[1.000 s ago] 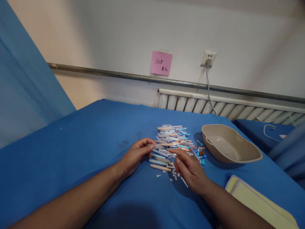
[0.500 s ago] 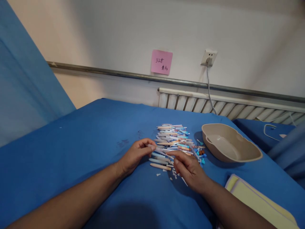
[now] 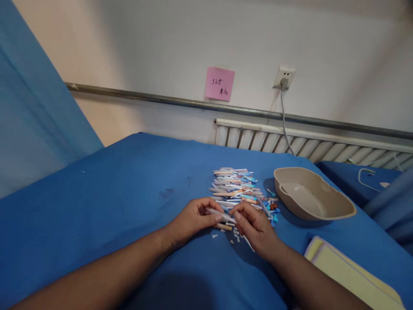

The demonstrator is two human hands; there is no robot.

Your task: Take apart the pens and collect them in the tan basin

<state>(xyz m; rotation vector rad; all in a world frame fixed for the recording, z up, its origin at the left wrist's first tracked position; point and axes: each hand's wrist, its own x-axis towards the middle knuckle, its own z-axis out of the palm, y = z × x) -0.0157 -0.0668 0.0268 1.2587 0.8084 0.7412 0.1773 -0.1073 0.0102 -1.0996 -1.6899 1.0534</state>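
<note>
In the head view my left hand [image 3: 201, 217] grips a pale, translucent pen barrel [image 3: 221, 215] between thumb and fingers. My right hand [image 3: 254, 226] pinches the right end of the same barrel. A thin white stick [image 3: 248, 243] shows below my right hand; whether that hand holds it I cannot tell. Beyond my hands, many pens and pen parts [image 3: 230, 181] lie in a rough stack, mostly pointing sideways. A peach-coloured pen [image 3: 225, 227] lies partly hidden under my left hand. Small white pieces [image 3: 237, 235] are scattered on the blue cloth just below.
A beige basin [image 3: 309, 193] stands to the right of the pens. Small blue and brown parts [image 3: 273, 207] lie between them. A folded yellow cloth [image 3: 348, 271] is at the lower right. Behind the blue-covered table [image 3: 129, 181] are a radiator [image 3: 258, 135] and a metal rail [image 3: 180, 102].
My left hand has moved slightly right and toward me with the pen barrel. My right hand's fingers have closed on the barrel's right end.
</note>
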